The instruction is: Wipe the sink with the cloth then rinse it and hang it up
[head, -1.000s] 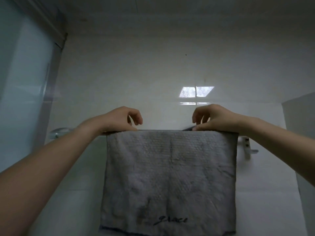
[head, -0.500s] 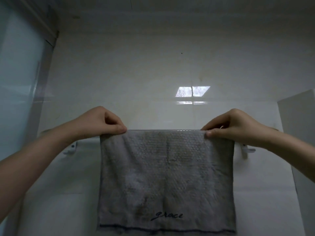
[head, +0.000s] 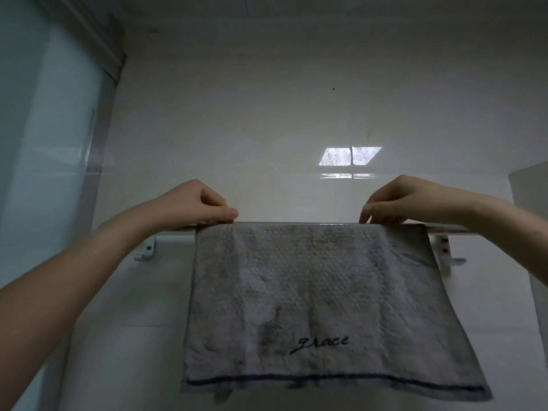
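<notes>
A grey cloth (head: pixel 311 292) with "grace" stitched near its lower edge hangs spread flat over a white towel rail (head: pixel 447 229) on the wall. My left hand (head: pixel 195 204) pinches the cloth's top fold at the left corner, thumb lying along the rail. At the right part of the fold, my right hand (head: pixel 406 200) has its curled fingertips pinching the fold on the rail. The sink is out of view.
The rail's brackets (head: pixel 146 249) are fixed to a white tiled wall (head: pixel 267 129). A frosted glass panel (head: pixel 44 143) with a metal frame stands at the left. A white cabinet edge (head: pixel 530 188) shows at the far right.
Both hands slid outward along the rail from nearer the middle, spreading the cloth's top fold. In the last half second they stayed pinched on the fold; the view shifted slightly.
</notes>
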